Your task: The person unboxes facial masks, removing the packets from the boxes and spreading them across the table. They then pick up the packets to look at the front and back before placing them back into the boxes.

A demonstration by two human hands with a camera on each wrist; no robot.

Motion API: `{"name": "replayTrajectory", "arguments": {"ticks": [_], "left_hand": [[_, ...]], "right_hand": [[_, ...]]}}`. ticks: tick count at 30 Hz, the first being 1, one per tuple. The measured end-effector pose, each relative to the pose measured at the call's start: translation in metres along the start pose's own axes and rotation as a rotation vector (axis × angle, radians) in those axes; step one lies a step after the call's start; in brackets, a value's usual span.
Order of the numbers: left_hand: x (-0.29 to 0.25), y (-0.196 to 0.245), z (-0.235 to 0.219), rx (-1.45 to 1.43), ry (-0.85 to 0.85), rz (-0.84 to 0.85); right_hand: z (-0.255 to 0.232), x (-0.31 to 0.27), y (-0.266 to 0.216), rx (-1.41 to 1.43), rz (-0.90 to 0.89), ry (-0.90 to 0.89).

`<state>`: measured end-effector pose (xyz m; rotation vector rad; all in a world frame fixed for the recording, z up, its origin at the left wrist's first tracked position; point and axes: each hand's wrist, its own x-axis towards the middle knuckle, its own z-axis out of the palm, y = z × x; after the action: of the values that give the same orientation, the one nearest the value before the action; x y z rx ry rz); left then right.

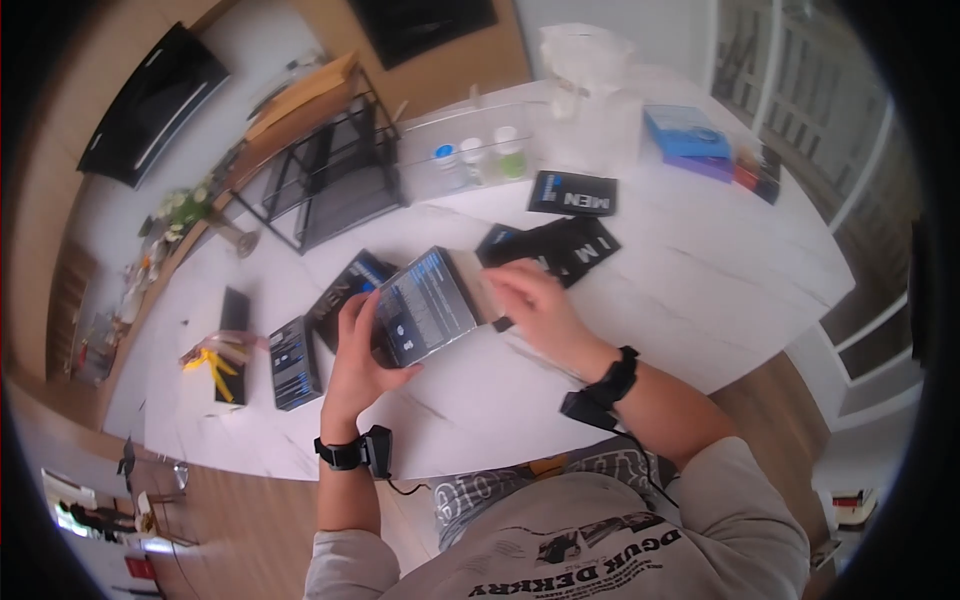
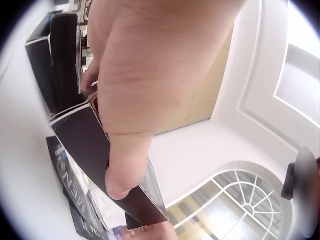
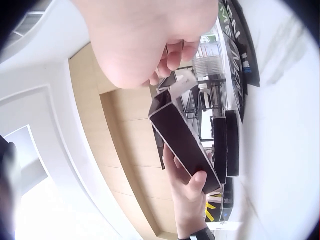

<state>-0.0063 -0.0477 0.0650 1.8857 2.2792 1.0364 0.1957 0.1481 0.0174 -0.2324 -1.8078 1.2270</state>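
Observation:
My left hand holds a black box with fine print, its thumb along the near edge and its fingers round the far side. The box is tilted above the table, and its end towards the right is open, with a pale flap folded out. Right at that open end is my right hand, its fingers curled in; I cannot tell whether they pinch the flap. Beyond it lie flat black packets lettered in white, and another packet marked MEN.
Left of the held box are a black MEN box, a smaller printed box and a box with a yellow ribbon. A black mesh rack, a clear bin of bottles, a white bag and a blue box stand farther back.

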Motion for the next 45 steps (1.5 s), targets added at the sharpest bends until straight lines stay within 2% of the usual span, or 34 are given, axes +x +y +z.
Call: {"name": "replayTrajectory", "arguments": {"ticks": [3,9,12,14,21,22,24,26,27,29,30,33,36,39,42,45], "left_hand": [[-0.005,-0.018,-0.028,0.018,0.027,0.023],[-0.01,-0.065,-0.08,0.086,0.03,-0.106],[-0.004,-0.087,-0.088,0.112,-0.063,-0.152],[0.0,-0.09,-0.089,0.116,-0.13,-0.231],[0.01,-0.08,-0.09,0.204,-0.183,-0.245],[0.012,-0.08,-0.091,0.305,-0.184,-0.205],[0.013,-0.076,-0.087,0.226,-0.087,-0.176],[0.015,-0.043,-0.083,0.07,0.03,-0.135],[0.017,-0.024,-0.079,0.072,0.055,-0.02],[0.015,-0.017,-0.057,-0.163,-0.042,0.058],[0.015,-0.005,-0.045,-0.084,-0.039,0.163],[0.017,-0.003,0.0,-0.239,-0.102,0.182],[0.01,-0.023,0.032,-0.38,-0.156,0.051],[0.002,-0.027,0.044,-0.446,-0.124,0.046],[-0.001,-0.03,0.052,-0.444,-0.148,0.057],[-0.002,-0.036,0.058,-0.386,-0.147,0.111]], "right_hand": [[-0.004,0.003,0.012,0.046,0.068,0.075],[-0.005,0.002,0.023,-0.027,0.102,0.055],[-0.005,0.002,0.022,-0.057,0.103,0.039],[-0.004,0.001,0.027,-0.092,0.087,0.06],[-0.018,0.007,0.036,-0.26,0.111,0.05],[-0.018,0.009,0.039,-0.263,0.094,0.079],[-0.021,0.012,0.046,-0.295,0.068,0.093],[-0.024,0.01,0.056,-0.318,0.053,0.076],[-0.025,0.01,0.054,-0.359,0.069,0.055],[-0.025,0.013,0.048,-0.442,0.086,0.009],[-0.027,0.016,0.046,-0.469,0.085,0.011],[-0.028,0.024,0.039,-0.541,0.08,0.017],[-0.028,0.027,0.049,-0.769,0.017,-0.248],[-0.015,0.039,0.05,-0.827,0.003,-0.371],[-0.006,0.061,0.07,-1.09,0.018,-0.493],[0.001,0.084,0.046,-1.227,0.215,-0.711]]}}
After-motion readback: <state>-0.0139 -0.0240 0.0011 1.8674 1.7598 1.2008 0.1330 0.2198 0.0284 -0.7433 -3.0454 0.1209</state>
